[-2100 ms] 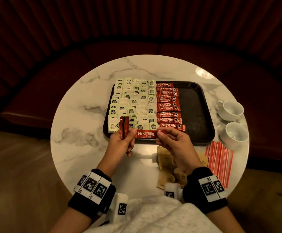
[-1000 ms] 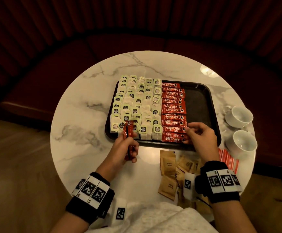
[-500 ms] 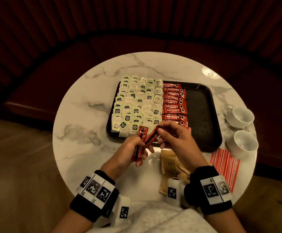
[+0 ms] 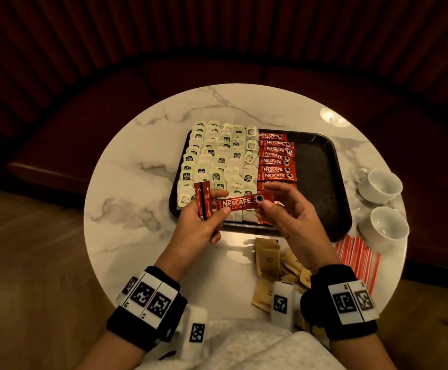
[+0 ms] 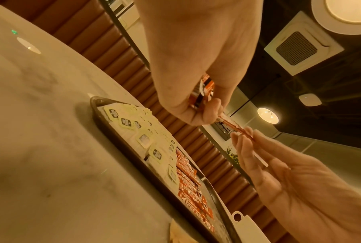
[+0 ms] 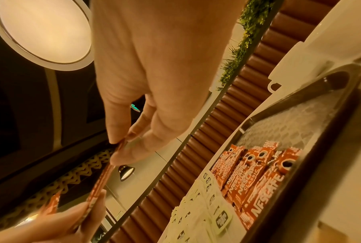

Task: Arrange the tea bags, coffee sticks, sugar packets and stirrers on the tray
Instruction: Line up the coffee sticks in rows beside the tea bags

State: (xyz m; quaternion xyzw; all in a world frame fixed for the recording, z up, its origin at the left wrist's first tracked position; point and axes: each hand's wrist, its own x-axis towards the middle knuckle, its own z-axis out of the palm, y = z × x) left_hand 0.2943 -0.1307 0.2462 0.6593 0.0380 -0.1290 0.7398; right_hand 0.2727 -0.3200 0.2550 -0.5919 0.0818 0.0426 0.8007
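Round marble table [image 4: 126, 166] mid-frame with a black tray [image 4: 321, 166] on it. At frame centre, just above the tray's near edge, the coffee stick [image 4: 237, 203] is pinched between both hands: right hand [image 4: 291, 217] on one end, left hand [image 4: 204, 222] on the other plus spare sticks [image 4: 202, 200]. It looks light, thin and floppy, so I'd grip it by the ends.

black wristbands [image 4: 148, 307] bearing white square-code tags; bare forearms, pale textured lap garment [image 4: 244, 348].

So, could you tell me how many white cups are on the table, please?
2: the far cup and the near cup, side by side on the table right of the tray. None seems hidden.
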